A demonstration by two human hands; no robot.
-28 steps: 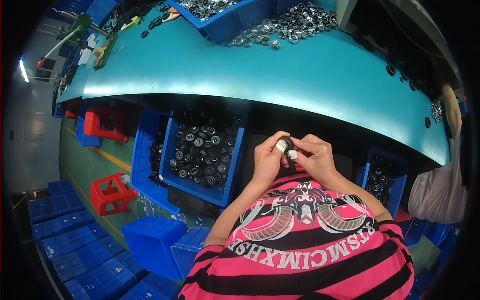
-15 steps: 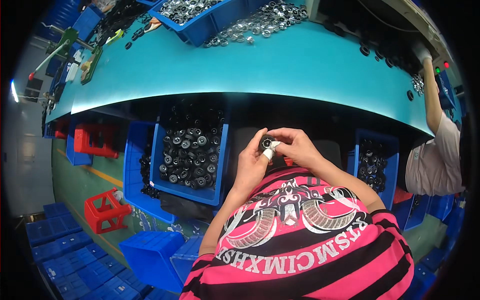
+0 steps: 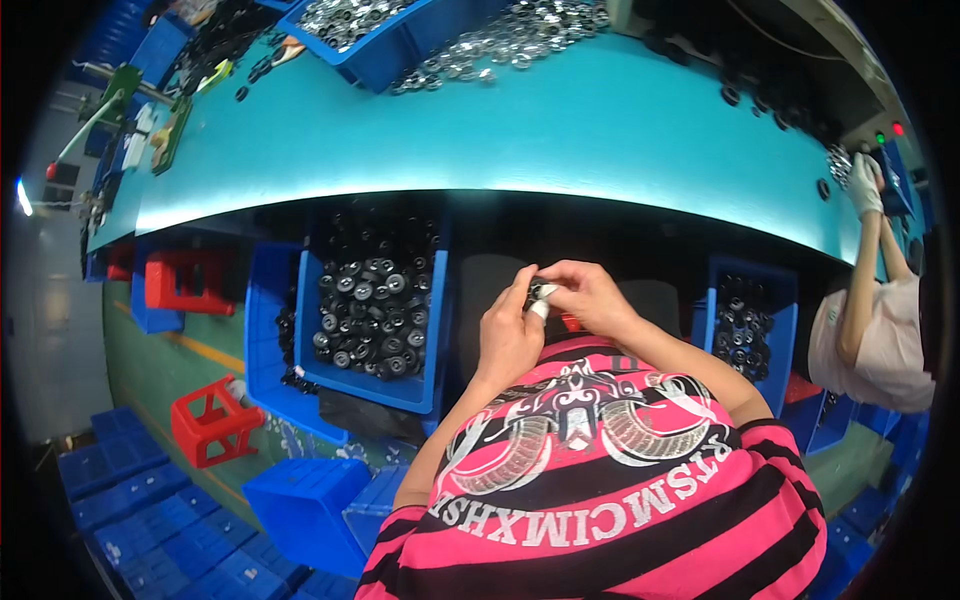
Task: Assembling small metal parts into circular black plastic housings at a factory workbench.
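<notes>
In front of my chest, just off the table's near edge, both hands meet around a small black wheel (image 3: 535,290). My left hand (image 3: 510,328) is closed on it, a white wrap on one finger. The fingers of my right hand (image 3: 594,300) pinch it from the other side, also with white on a fingertip. The wheel is mostly covered by my fingers. To the left of my hands, a blue bin (image 3: 440,335) holds many black wheels (image 3: 367,288) with silvery centres.
A teal table (image 3: 520,135) stretches ahead, bearing a blue crate (image 3: 400,48) and loose shiny metal parts (image 3: 490,55). Another blue bin (image 3: 782,340) of wheels stands right. A co-worker's gloved hand (image 3: 866,190) is at the far right. Red stools (image 3: 215,420) stand left.
The wheel has turned in my fingers and shows less of its face. At the right, the co-worker's gloved hand has come back from the machine opening to the silvery parts beside it.
</notes>
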